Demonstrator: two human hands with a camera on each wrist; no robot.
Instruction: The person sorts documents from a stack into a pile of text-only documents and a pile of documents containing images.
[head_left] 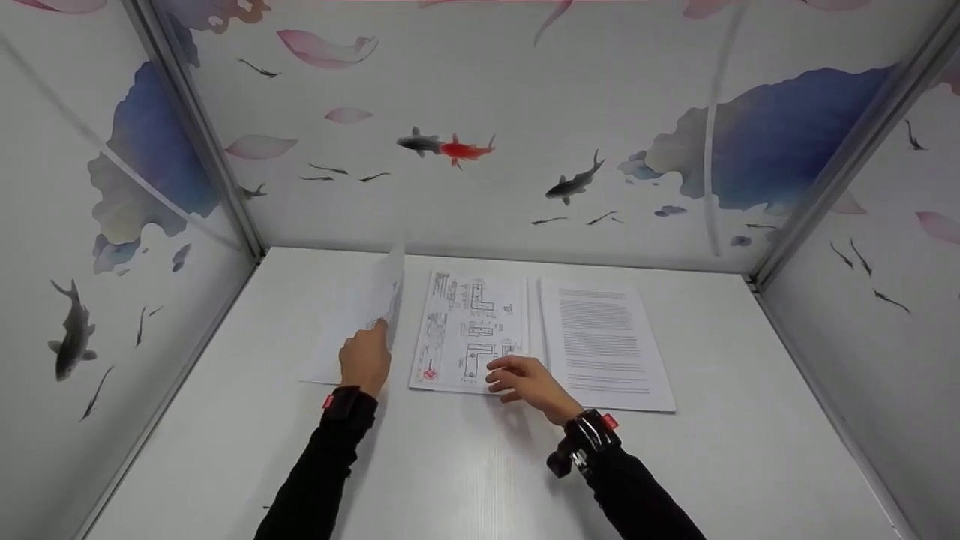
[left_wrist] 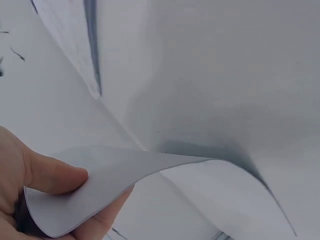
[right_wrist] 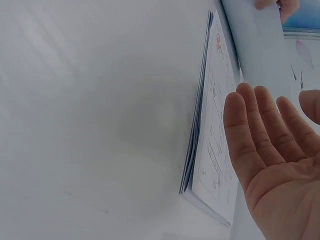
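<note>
My left hand (head_left: 365, 361) pinches a sheet of white paper (head_left: 384, 289) at the left of the table, thumb on one face and fingers behind. The sheet stands raised and bends in a curve in the left wrist view, where the thumb (left_wrist: 60, 175) presses on it. To its right lies a stack of papers with technical drawings (head_left: 472, 315) and a red stamp mark. My right hand (head_left: 536, 386) hovers by that stack's lower right corner, holding nothing; its fingers are loosely extended, palm showing in the right wrist view.
A stack of printed text pages (head_left: 600, 341) lies right of the drawings, slightly turned. Beneath the raised sheet, more white paper (head_left: 330, 352) lies at the left. Walls painted with fish and petals enclose the white table (head_left: 465, 465) at the back and both sides.
</note>
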